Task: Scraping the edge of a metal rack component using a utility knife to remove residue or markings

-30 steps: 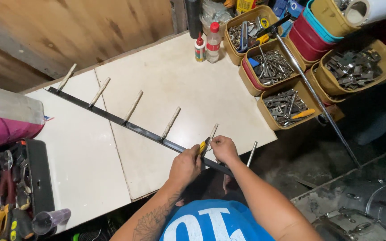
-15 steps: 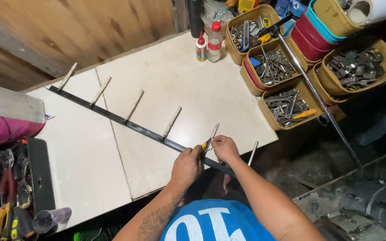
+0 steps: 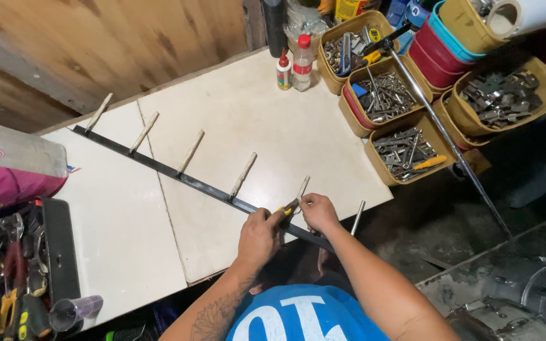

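Noting black metal rail [image 3: 203,185] on white tabletop [image 3: 248,120], long axis diagonal, far-left to near-right; pegs point away from us. Our left hand [image 3: 259,235] closed on yellow-handled tool [image 3: 287,208] at rail's near end; right hand [image 3: 317,211] pinches peg [image 3: 302,187] there.

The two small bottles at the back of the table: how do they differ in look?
The left bottle is shorter, with a pointed red nozzle and a coloured label. The right bottle is taller, clear, with a flat red cap. Both stand upright, side by side, next to the yellow bins.
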